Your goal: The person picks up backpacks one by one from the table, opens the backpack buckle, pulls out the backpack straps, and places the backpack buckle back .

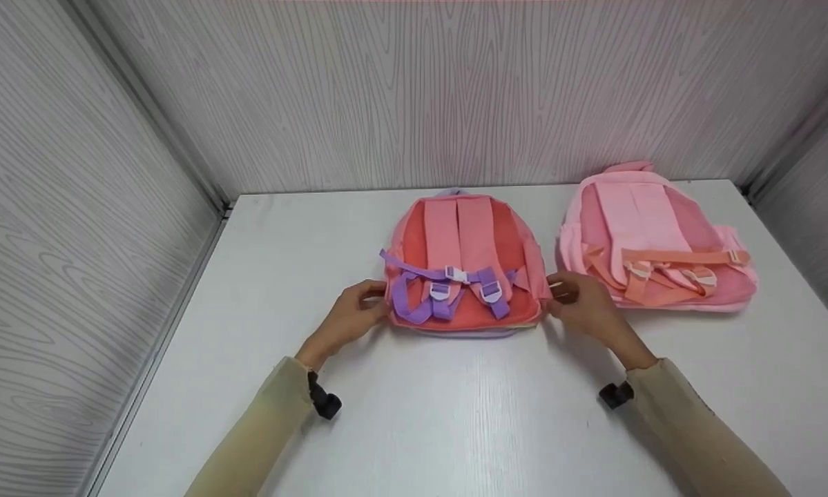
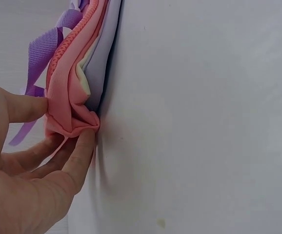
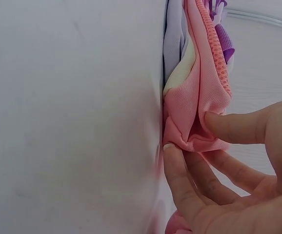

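A small coral-pink backpack (image 1: 508, 235) lies on the white table, its back panel and shoulder straps facing up. Purple webbing (image 1: 407, 297) with white buckles crosses its lower half. My left hand (image 1: 352, 312) pinches the lower left side of the backpack between thumb and fingers. On the opposite side, my right hand (image 1: 585, 307) pinches the lower right edge the same way. Both wrist views show the pink side fabric (image 2: 60, 105) bunched between thumb and fingertips, with lilac and cream cloth (image 3: 182, 73) beyond. The backpack's front is hidden underneath.
Just right of my right hand lies a second, lighter pink backpack (image 1: 638, 214) with orange straps, also straps up. Grey wood-grain panels (image 1: 400, 90) rise behind the table (image 1: 455, 428) and along both sides.
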### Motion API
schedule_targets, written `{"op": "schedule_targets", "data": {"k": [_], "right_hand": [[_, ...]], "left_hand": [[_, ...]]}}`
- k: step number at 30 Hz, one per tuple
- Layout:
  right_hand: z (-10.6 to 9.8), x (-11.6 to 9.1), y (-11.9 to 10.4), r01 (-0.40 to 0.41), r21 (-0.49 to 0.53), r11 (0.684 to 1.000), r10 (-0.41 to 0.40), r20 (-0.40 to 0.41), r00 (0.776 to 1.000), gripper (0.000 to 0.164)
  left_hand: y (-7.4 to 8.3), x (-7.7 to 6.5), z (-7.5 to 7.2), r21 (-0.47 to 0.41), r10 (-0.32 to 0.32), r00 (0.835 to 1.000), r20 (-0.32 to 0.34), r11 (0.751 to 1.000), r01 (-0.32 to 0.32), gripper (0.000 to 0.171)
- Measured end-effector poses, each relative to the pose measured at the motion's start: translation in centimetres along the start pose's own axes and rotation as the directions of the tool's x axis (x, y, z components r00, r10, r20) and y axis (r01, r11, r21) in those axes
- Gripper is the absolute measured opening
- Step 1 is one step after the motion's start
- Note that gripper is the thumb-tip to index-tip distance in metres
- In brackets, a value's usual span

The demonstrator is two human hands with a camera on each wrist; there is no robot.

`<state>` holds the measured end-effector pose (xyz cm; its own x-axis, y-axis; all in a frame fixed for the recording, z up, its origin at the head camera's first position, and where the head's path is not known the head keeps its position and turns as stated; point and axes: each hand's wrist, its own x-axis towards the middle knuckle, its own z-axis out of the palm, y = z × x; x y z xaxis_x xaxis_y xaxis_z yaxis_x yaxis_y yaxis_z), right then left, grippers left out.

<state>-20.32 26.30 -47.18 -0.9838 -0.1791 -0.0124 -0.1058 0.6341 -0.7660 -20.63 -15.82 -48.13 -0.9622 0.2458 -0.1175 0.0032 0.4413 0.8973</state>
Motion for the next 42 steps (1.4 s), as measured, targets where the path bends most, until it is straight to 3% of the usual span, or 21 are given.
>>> {"op": "schedule_targets", "data": {"k": [8,18,27,33,42], "right_hand": [[-0.6,-0.1,0.4,-0.046,-0.015,0.999,0.046,-0.003,0.999,0.037],[-1.1,-0.3,0.1,-0.009,-0.038,0.999,0.008,-0.006,1.000,0.036],[-2.1,-0.2,-1.3,0.023,-0.033,0.999,-0.023,-0.014,1.000,0.038],[-2.6,0.4,-2.7,0.006,-0.041,0.999,-0.008,-0.041,0.999,0.039],[-2.4,1.6,-4.6,0.010,-0.016,1.000,-0.011,-0.055,0.998,0.041]], "left_hand": [[0.3,0.6,0.7,-0.011,0.012,1.000,0.005,1.000,-0.012,0.046],[0.6,0.5,0.7,-0.029,0.010,1.000,0.009,1.000,-0.010,0.046],[1.7,0.1,0.1,0.071,0.009,0.998,-0.068,0.997,-0.004,0.046],[3.0,0.2,-0.6,0.117,0.106,0.985,-0.134,0.989,-0.091,0.044],[5.2,0.5,-0.8,0.225,0.268,0.944,-0.191,0.948,-0.224,0.043]]}}
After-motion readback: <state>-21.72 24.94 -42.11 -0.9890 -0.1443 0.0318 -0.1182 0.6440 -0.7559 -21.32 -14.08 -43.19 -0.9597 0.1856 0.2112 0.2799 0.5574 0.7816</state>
